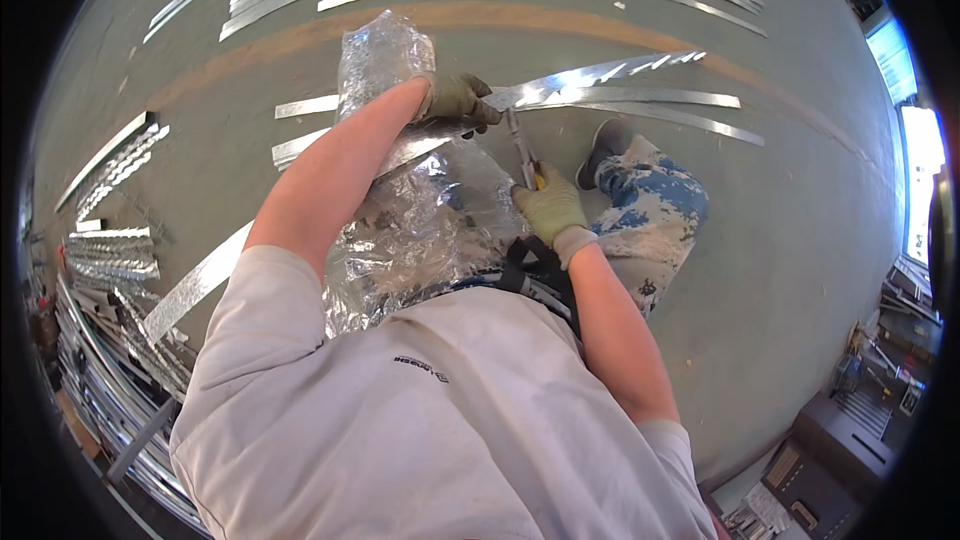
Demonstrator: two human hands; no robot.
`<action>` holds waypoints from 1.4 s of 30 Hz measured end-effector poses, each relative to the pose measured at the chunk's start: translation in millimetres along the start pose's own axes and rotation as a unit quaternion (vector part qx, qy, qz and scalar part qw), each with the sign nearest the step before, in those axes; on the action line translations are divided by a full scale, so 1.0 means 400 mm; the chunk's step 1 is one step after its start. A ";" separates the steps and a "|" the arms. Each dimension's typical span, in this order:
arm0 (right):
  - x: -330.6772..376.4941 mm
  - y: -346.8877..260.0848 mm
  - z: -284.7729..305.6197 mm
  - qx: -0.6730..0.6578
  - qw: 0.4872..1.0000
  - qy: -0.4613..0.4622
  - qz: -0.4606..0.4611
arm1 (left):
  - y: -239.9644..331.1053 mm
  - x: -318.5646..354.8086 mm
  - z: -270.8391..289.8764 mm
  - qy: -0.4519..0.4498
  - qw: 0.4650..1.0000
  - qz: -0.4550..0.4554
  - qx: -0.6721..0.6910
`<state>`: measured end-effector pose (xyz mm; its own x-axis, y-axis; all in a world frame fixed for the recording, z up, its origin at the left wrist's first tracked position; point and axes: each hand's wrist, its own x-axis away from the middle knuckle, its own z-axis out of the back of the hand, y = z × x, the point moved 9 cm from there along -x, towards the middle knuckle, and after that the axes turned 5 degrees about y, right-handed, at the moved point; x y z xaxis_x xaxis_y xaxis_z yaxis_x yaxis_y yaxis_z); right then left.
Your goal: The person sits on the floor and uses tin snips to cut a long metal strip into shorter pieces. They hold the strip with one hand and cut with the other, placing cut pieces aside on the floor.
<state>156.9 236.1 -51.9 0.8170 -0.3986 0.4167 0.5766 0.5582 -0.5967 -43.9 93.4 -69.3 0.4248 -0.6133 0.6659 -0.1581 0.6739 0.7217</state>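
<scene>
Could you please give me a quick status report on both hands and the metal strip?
Left hand on metal strip. Right hand gripping a tool. Strip crosses clear plastic sheeting.

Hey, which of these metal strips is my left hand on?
The slanting strip, reaching toward the upper right; the two floor strips beside it run roughly side to side.

Metal strip part-hidden behind forearm

Open floor right of the camouflage-clad leg gives room to pass; that leg blocks the gloved right hand sideways, while the slanting metal strip bars its way forward.
</scene>
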 end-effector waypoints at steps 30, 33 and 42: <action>-0.168 0.105 0.137 0.009 0.999 0.030 -0.010 | 0.023 0.127 0.022 -0.014 0.997 0.039 0.064; -0.208 0.107 0.156 0.077 0.996 0.016 0.040 | 0.028 0.133 0.023 -0.017 0.999 0.014 0.028; -0.220 0.167 0.069 0.214 0.975 -0.033 -0.046 | -0.038 0.110 0.032 0.005 1.000 0.022 0.021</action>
<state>123.8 328.5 -109.7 0.7528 -0.4212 0.5059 0.5844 0.7813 -0.2192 -34.1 50.9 -48.5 0.4249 -0.5789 0.6959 -0.2141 0.6827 0.6987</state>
